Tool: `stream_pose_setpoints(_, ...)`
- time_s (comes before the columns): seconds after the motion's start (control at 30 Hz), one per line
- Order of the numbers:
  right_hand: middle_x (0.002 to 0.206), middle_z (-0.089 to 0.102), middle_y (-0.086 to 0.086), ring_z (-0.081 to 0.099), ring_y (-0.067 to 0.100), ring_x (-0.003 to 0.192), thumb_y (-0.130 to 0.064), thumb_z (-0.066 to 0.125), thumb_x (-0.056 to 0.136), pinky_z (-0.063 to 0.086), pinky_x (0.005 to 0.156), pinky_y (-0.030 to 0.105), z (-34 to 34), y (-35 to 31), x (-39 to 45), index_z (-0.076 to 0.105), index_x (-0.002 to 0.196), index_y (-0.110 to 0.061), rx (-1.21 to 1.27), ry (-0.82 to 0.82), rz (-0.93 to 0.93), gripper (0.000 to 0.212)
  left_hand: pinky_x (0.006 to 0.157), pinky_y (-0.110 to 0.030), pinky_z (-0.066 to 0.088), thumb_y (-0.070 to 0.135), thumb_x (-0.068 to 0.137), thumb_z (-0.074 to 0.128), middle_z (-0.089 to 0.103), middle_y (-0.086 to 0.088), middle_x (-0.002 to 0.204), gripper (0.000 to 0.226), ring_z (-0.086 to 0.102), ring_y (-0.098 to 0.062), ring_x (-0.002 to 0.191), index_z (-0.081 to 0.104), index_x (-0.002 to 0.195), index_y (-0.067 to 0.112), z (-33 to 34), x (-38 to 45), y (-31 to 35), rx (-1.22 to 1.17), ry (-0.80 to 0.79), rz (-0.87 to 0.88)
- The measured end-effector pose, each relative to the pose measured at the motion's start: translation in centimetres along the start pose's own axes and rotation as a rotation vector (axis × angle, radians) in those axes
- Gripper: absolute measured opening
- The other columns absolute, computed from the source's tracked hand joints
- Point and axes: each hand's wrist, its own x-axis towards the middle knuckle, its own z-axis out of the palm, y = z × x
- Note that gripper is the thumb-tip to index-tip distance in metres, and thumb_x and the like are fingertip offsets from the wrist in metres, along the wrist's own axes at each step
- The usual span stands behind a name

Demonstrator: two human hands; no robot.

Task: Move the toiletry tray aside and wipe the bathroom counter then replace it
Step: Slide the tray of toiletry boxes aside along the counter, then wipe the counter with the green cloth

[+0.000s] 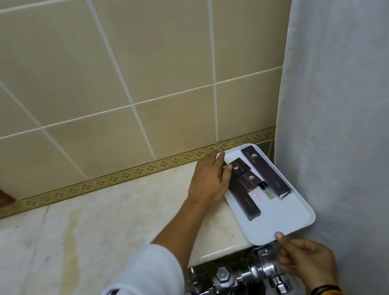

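The tray (284,220) is a flat, smooth, white rectangle with rounded corners and a low raised lip, lying at the right end of the surface (99,228), its near corner jutting past the front edge; the surface itself is pale, glossy stone with faint mottling and a long yellowish streak well to the left of the tray; on the tray lie several slim, dark brown, matte boxes (266,171) with small pale logos, packed side by side at its far half, and between them a small clear sachet or bottle with a green label, too small to read; behind the tray rise large, smooth beige wall tiles (160,50) with white grout and a narrow patterned border strip, and just to the right of the tray hangs a white, softly creased curtain (358,95); below the tray's near edge sits a shiny chrome valve (235,283) with hex nuts; the left hand (209,180) lies palm down, fingers together and lightly curled over the tray's left rim, touching it and the nearest box, its forearm reaching out of a white sleeve (139,291); the right hand (304,254) pinches the tray's near edge, thumb on top and fingers beneath, wrist bent upward with coloured bands (326,294) around it.
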Motion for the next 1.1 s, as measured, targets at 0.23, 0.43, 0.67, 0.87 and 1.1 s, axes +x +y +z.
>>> stream_pose_setpoints(0.23, 0.156, 0.041, 0.007, 0.036, 0.028, 0.145, -0.049, 0.047, 0.099, 0.037, 0.115, 0.044, 6.7, -1.5, -6.9, 0.045, 0.142, -0.031, -0.755, 0.000, -0.954, 0.047, 0.130, -0.036, -0.007, 0.048, 0.107, 0.014, -0.006, 0.000, 0.175, 0.065, -0.012, -0.015, 0.161, 0.003, 0.166, 0.021, -5.0, -10.7, -6.5, 0.212, 0.186, -0.098)
stream_pose_setpoints(0.43, 0.169, -0.004, 0.015, -0.003, 0.032, 0.156, -0.036, 0.040, 0.102, 0.007, 0.124, 0.059, 17.8, -1.5, -12.8, 0.008, 0.161, -0.009, -1.131, -0.072, -1.307, 0.071, 0.125, -0.031, -0.017, 0.046, 0.107, 0.015, -0.010, 0.001, 0.173, 0.065, -0.014, -0.017, 0.160, 0.002, 0.166, 0.019, -12.4, -20.6, -12.4, 0.249, 0.286, -0.250)
stream_pose_setpoints(0.67, 0.168, -0.008, 0.011, -0.002, 0.030, 0.157, -0.034, 0.033, 0.105, 0.007, 0.126, 0.051, 29.4, 2.9, -24.8, 0.004, 0.161, -0.013, -1.196, -0.348, -1.432, 0.067, 0.132, -0.041, 0.001, 0.037, 0.108, 0.022, 0.002, -0.006, 0.174, 0.063, -0.003, -0.021, 0.162, 0.010, 0.165, 0.013, -21.2, -35.4, -22.4, 0.208, 0.397, -0.500)
stream_pose_setpoints(0.87, 0.170, 0.011, 0.003, 0.035, 0.027, 0.146, -0.027, 0.043, 0.100, 0.045, 0.110, 0.042, 36.2, 9.9, -36.7, 0.011, 0.160, -0.025, -1.109, -0.850, -1.362, 0.069, 0.131, -0.038, 0.012, 0.031, 0.108, 0.029, 0.030, -0.010, 0.169, 0.057, 0.020, -0.025, 0.159, 0.030, 0.160, 0.007, -22.4, -44.8, -30.2, 0.214, 0.313, -0.786)
stream_pose_setpoints(1.1, 0.142, 0.048, 0.013, 0.047, 0.035, 0.119, -0.024, 0.039, 0.100, 0.045, 0.100, 0.045, 39.9, 16.1, -41.0, 0.049, 0.138, -0.021, -1.413, -0.727, -1.179, 0.039, 0.108, -0.040, 0.044, 0.017, 0.097, 0.055, 0.054, -0.013, 0.140, 0.046, 0.053, -0.030, 0.125, 0.052, 0.143, 0.010, -20.8, -47.1, -32.4, 0.070, 0.368, -0.855)
